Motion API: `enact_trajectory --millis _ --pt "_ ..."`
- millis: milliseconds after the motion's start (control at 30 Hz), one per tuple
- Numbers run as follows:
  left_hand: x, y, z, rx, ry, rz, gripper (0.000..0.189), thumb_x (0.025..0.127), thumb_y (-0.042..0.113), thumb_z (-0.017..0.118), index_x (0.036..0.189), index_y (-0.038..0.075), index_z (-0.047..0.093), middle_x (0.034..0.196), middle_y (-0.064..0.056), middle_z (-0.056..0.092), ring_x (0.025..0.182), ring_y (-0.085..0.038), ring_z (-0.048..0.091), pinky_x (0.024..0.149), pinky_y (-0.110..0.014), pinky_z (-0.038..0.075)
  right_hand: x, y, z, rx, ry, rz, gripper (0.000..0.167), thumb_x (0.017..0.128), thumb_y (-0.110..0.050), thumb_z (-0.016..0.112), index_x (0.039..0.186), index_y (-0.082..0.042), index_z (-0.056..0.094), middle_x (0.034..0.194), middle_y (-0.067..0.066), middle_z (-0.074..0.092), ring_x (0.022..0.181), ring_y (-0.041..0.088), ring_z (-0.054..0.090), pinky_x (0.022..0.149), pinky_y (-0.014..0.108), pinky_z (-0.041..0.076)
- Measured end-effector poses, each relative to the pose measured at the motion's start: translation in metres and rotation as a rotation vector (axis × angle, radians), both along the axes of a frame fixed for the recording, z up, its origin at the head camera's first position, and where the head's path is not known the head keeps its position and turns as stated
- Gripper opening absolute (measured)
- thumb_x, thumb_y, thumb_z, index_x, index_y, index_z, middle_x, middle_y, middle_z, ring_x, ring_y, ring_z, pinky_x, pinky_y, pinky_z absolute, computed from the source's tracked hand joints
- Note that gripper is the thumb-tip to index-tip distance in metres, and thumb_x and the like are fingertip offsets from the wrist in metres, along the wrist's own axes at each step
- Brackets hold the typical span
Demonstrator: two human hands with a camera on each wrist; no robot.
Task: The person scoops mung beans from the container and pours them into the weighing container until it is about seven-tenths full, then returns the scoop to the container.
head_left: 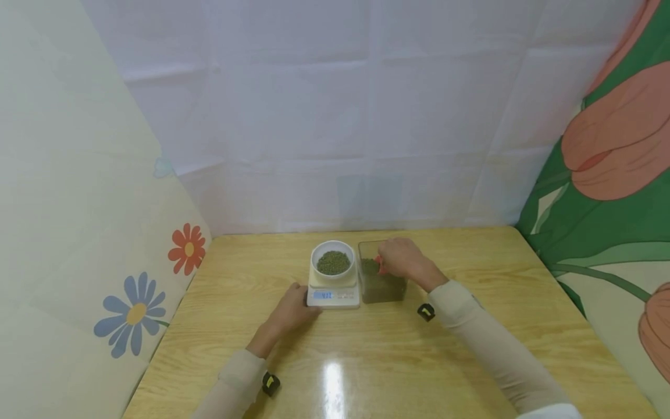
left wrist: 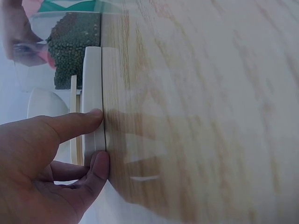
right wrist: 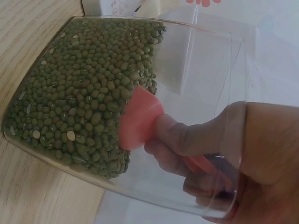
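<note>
My right hand (head_left: 403, 259) reaches down into a clear plastic container (right wrist: 210, 60) partly filled with green mung beans (right wrist: 84, 93). Its fingers and thumb grip a pink scoop (right wrist: 140, 119), whose edge is dug into the surface of the beans. To the left stands a white kitchen scale (head_left: 340, 302) with a lit display. On its platform sits a white bowl (head_left: 332, 277) with mung beans (head_left: 334, 262) in it. With thumb and fingers, my left hand (left wrist: 56, 158) holds the scale by its near left corner.
The wooden table (head_left: 241, 262) carries the scale and container side by side, near the white-covered back wall (head_left: 293, 145). Flower-patterned sheets hang at the left (head_left: 135, 314) and right (head_left: 617, 145). Wrist straps with black pieces (head_left: 426, 312) are on both forearms.
</note>
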State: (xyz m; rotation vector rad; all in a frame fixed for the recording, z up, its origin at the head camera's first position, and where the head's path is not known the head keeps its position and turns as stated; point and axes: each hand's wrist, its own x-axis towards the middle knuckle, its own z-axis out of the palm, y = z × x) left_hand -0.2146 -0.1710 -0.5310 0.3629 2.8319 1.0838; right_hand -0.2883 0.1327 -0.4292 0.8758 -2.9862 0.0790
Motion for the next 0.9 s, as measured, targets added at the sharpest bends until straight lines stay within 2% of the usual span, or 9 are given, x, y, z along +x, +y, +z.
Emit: enact_trajectory --millis 367,600,800,900 --pt "-0.0010 -0.0012 -0.0013 -0.014 -0.013 0.000 0.040 0.087 0.017 0.086 0.124 0.005 0.075 0.102 -0.007 0.062 0.094 -0.020 0.050 0.084 -0.039 0.052 -0.0010 0.0012 0.0015 -0.008 -0.023 0.010 0.032 0.086 -0.004 0.076 0.062 -0.018 0.061 0.076 -0.002 0.073 0.065 0.015 0.058 0.061 0.040 0.057" --pt "-0.0022 -0.0007 -0.0014 -0.028 0.020 -0.018 0.040 0.085 0.016 0.087 0.121 0.003 0.075 0.098 -0.007 0.064 0.092 -0.020 0.050 0.081 -0.038 0.051 -0.0024 0.0027 0.0013 0.002 -0.010 0.028 0.038 0.083 0.001 0.071 0.058 -0.018 0.050 0.072 -0.002 0.068 0.064 0.015 0.048 0.058 0.036 0.048" --pt "-0.0018 -0.0004 0.0004 -0.024 0.012 -0.015 0.039 0.086 0.015 0.086 0.123 0.004 0.075 0.099 -0.006 0.065 0.093 -0.019 0.050 0.082 -0.037 0.051 -0.0028 0.0037 0.0021 -0.023 -0.030 0.036 0.041 0.084 0.000 0.071 0.057 -0.020 0.048 0.084 -0.002 0.077 0.066 0.013 0.052 0.058 0.031 0.044" --pt "-0.0019 -0.0003 0.0006 -0.028 0.019 -0.018 0.040 0.087 0.016 0.086 0.123 0.005 0.076 0.100 -0.005 0.066 0.093 -0.019 0.050 0.083 -0.037 0.051 -0.0038 0.0041 0.0034 -0.033 -0.047 0.037 0.043 0.084 0.000 0.071 0.055 -0.020 0.045 0.080 -0.002 0.075 0.065 0.013 0.049 0.058 0.030 0.041"
